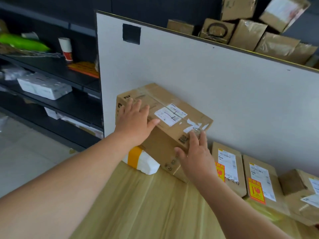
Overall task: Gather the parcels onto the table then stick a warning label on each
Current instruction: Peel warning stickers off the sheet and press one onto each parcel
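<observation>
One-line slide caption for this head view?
Both hands, left hand and right hand, rest on a large cardboard parcel beside two labelled parcels.

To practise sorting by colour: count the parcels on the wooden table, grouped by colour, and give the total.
Brown cardboard parcels: 5 (two cut off at the right edge)
White parcels: 1
Total: 6

Bright, even, diffuse light; shadows soft and faint. Tape glare on the stacked boxes (269, 30) at top right, which are blurred. Wide-angle bending tilts the white partition (207, 80) and stretches the near forearms; dark shelves (51, 69) at left soft, underexposed.
</observation>
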`<state>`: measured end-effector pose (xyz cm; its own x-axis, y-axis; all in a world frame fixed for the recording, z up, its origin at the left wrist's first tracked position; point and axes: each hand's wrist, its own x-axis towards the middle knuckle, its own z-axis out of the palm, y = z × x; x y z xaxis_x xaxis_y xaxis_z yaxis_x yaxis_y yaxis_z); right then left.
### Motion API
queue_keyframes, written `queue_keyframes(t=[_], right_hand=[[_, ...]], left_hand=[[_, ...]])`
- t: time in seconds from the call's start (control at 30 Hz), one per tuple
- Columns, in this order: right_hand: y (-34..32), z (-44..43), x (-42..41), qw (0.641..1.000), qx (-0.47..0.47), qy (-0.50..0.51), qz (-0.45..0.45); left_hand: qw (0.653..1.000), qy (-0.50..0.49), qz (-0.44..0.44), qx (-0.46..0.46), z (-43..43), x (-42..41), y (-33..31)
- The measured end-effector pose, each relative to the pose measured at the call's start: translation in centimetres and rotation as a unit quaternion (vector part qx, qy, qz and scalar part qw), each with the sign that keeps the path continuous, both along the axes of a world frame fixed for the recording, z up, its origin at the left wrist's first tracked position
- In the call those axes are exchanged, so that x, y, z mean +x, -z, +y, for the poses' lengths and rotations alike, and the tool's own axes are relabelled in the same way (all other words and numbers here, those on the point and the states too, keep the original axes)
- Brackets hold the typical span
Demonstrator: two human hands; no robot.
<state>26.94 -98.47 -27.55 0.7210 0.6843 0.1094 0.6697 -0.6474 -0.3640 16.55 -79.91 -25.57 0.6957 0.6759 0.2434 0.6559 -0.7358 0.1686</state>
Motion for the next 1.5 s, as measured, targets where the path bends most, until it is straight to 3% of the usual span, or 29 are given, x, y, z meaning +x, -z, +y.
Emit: queue_keyframes(t=[0.17,0.33,0.4,0.63,0.87,1.0,1.2,1.5], right_hand=[[0.5,-2.9,2.5,0.999,0.030,0.027,0.034],[0.5,-2.3,2.6,0.989,0.099,0.054,0.096],[0.4,-2.1,2.4,0.988,0.093,0.064,0.102],[-1.6,-6.1,1.1,0.994,0.074,0.053,0.065],[-3.4,-16.5,-3.7,0.993,0.110,0.042,0.019],[-2.6,-24.6,-6.8,0.991,0.123,0.048,0.020],[1.1,-35.2,-9.9,0.993,0.090,0.071,0.041],[8.3,-42.7,-11.7,0.991,0.027,0.072,0.110]], left_hand=[[0.997,-0.050,-0.056,-0.002,1.4,-0.4,0.2],[0.979,-0.104,-0.107,-0.142,1.6,-0.3,-0.1],[0.975,-0.107,-0.115,-0.157,1.1,-0.7,-0.2],[0.976,-0.098,-0.118,-0.152,-3.9,-4.4,-1.9],[0.968,-0.085,-0.183,-0.150,-14.1,-9.3,-3.2],[0.973,-0.059,-0.178,-0.130,-21.5,-11.7,-2.7],[0.975,-0.056,-0.126,-0.175,-31.1,-14.2,0.6],[0.970,-0.078,-0.067,-0.220,-39.3,-16.8,7.3]])
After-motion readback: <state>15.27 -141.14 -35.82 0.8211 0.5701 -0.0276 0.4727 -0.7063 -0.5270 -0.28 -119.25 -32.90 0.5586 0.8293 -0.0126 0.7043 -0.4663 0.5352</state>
